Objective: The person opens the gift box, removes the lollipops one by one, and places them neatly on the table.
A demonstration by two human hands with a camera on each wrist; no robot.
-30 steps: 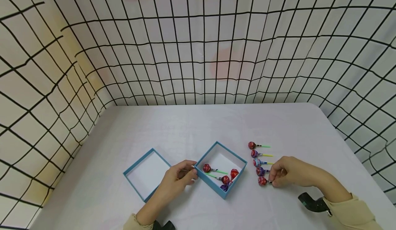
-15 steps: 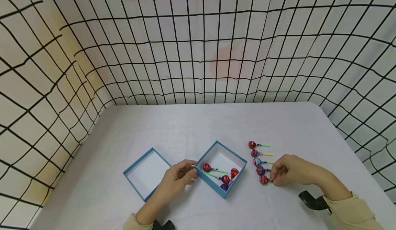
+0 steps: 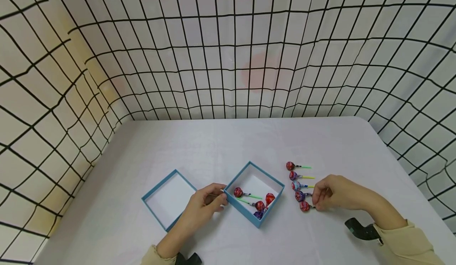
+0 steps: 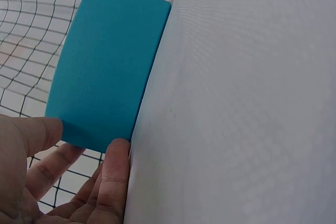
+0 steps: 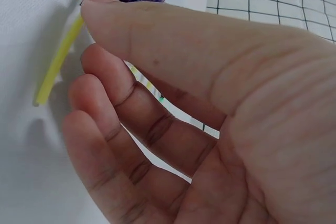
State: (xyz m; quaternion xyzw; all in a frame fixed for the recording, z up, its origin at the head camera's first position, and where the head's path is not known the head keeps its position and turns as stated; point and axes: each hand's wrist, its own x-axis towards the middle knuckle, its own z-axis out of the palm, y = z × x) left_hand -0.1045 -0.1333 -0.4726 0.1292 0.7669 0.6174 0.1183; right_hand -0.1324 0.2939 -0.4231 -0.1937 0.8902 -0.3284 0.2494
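My left hand (image 3: 206,204) grips the left corner of an open blue box (image 3: 242,214), its thumb and fingertips on the outer walls. Inside the box lie several wrapped lollipops (image 3: 238,193), red and purple, some with green sticks. To the right of it, a column of lollipops lies on the table, heads to the left. With thumb and fingers my right hand (image 3: 336,193) pinches the nearest one, a red-wrapped lollipop (image 3: 304,206), just behind its head. A yellow stick (image 5: 59,64) sticks out past the thumb in the right wrist view. Directly above lies a purple lollipop (image 3: 299,195).
A blue-rimmed box lid (image 3: 169,201) lies inside-up at the left, partly behind my left forearm. Three more lollipops (image 3: 293,175) continue the column towards the back. The white table (image 3: 213,146) is bordered by black netting (image 3: 228,59) at its back and sides.
My right hand has shifted slightly right and away from me, and the red lollipop has slid a little to the right with it. The left hand and the box stay put.
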